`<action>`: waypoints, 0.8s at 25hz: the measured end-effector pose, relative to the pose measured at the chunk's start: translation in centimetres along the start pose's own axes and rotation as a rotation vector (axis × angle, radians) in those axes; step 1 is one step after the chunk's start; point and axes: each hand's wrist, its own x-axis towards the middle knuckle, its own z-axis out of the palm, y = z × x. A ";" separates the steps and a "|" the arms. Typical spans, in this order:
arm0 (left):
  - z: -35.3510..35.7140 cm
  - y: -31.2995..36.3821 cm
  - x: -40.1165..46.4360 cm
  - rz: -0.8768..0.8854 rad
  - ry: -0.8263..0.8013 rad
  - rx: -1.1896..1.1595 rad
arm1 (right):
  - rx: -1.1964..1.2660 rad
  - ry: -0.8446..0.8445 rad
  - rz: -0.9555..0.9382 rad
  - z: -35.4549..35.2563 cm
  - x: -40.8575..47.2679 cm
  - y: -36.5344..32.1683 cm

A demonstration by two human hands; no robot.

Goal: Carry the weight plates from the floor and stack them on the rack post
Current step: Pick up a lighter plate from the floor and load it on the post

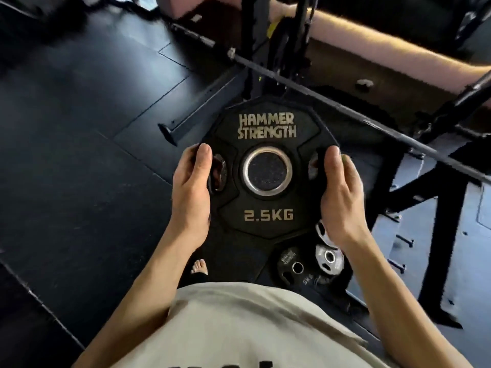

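Nearest you, at six o'clock, is your pale shirt (239, 328), and your two forearms run up from it to the middle of the view. There you hold the plate (268, 171) flat between both hands, its printed face up toward you, well clear of the floor. Your left hand (191, 192) grips the nine o'clock edge, thumb laid on top beside the grip slot and the other fingers curled under, out of sight. Your right hand (342, 197) grips the three o'clock edge the same way, thumb on top, fingers wrapped beneath. Both hands sit level with the steel-ringed bore (267, 171), which lies dead centre between your thumbs and is equally near to each. Below, at five o'clock on the floor (66, 155), more plates (310, 264) lie beside your bare foot (199, 266), not yet carried. Farther out, at twelve o'clock, the dark rack (265, 62) rises behind the plate, with a barbell (305, 90) crossing from eleven to three. A peg (183, 122) juts from the rack's base toward nine o'clock; I cannot tell whether it is the post you want. Whichever post it is, the bore's axis now points up at you, so I judge you must tip the plate until that axis lines up with the post.
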 end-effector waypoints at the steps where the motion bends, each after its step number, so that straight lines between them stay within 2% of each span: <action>1: -2.5 0.8 -0.2 0.041 0.062 -0.002 | -0.005 -0.067 -0.018 2.6 0.0 -0.4; 4: -9.8 3.0 -0.4 0.132 0.274 0.027 | -0.028 -0.249 -0.064 11.2 -0.9 -1.8; 7: -17.7 5.1 -0.1 0.183 0.464 0.058 | -0.028 -0.361 -0.114 20.5 -2.9 -2.5; 11: -28.6 8.6 1.9 0.242 0.579 0.035 | -0.030 -0.462 -0.167 32.6 -5.3 -3.8; 20: -42.6 13.7 11.0 0.254 0.670 0.074 | -0.043 -0.572 -0.162 51.7 -2.5 -5.6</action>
